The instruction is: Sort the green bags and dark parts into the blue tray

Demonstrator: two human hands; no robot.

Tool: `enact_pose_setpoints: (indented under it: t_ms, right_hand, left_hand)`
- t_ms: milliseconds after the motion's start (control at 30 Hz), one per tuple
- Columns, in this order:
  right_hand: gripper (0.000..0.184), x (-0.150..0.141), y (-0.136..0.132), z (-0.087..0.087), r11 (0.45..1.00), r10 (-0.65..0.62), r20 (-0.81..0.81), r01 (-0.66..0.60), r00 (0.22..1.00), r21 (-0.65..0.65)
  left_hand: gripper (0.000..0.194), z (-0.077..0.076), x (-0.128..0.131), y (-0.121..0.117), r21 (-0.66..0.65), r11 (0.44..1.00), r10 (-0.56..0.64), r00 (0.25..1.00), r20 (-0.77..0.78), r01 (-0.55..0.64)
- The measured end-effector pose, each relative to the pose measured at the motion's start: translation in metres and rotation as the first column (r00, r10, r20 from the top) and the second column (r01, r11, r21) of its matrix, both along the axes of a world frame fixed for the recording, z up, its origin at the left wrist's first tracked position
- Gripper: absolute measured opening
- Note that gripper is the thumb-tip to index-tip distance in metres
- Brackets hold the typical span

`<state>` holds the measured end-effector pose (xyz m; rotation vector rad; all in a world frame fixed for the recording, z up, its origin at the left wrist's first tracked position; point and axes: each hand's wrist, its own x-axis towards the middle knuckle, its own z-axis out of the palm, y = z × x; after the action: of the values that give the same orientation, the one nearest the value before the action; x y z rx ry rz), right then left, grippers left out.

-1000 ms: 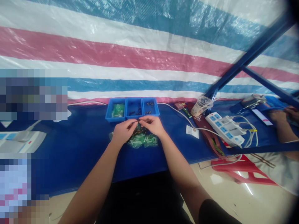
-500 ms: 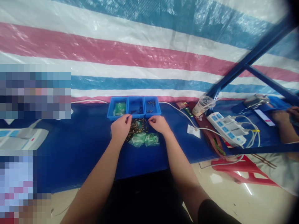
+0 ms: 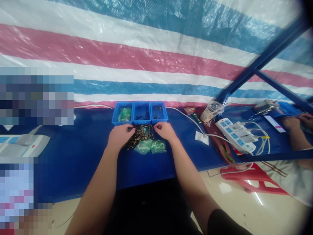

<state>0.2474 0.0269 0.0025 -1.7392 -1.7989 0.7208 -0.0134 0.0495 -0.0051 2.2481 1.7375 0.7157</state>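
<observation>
My left hand [image 3: 121, 134] is closed in a pinch at the left side of a pile of small brass-and-black metal parts [image 3: 135, 138]; whatever its fingertips hold is too small to make out. At the pile's right edge my right hand [image 3: 164, 130] is also pinched, its fingertips low by the front of the bins. Small green-tinted plastic packets [image 3: 150, 146] lie just nearer to me than the pile. Behind stand joined blue bins: the left bin [image 3: 122, 123] has green packets, the middle bin [image 3: 141, 122] a few dark pieces, the right bin [image 3: 160, 120] small metal pieces.
On the right are a plastic cup [image 3: 212, 111], a brown strap [image 3: 215, 137], a white packet [image 3: 201, 138] and a power strip [image 3: 235, 135] with cables. Another person's hands [image 3: 292, 123] are near a phone [image 3: 274, 124]. A second power strip [image 3: 36, 146] lies left.
My left hand has moved left and slightly nearer, away from the bins, uncovering more of the metal pile. My right hand has barely shifted.
</observation>
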Motion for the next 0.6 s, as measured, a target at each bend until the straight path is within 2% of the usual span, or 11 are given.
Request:
enact_pose_setpoints:
  t_ms: [100, 433, 533, 600]
  right_hand:
    - [0.016, -0.001, 0.000, 0.001, 1.000, 0.006, 0.009, -0.006, 1.000, -0.008]
    - [0.018, -0.001, -0.001, 0.004, 1.000, 0.021, 0.060, -0.020, 0.998, -0.019]
    - [0.018, -0.002, -0.001, 0.005, 0.999, 0.022, 0.075, -0.019, 0.997, -0.036]
    - [0.018, -0.002, -0.001, 0.004, 0.999, 0.015, 0.073, -0.013, 0.997, -0.032]
  left_hand:
    - [0.030, 0.001, 0.004, -0.002, -0.037, 0.999, 0.000, 0.999, -0.034, -0.001]
    - [0.031, 0.010, 0.001, -0.004, -0.172, 0.985, -0.030, 0.985, -0.169, 0.001]
    - [0.031, 0.014, 0.005, -0.007, -0.148, 0.989, -0.011, 0.988, -0.157, -0.013]
    - [0.031, 0.018, 0.010, -0.010, -0.097, 0.995, -0.019, 0.997, -0.080, 0.011]
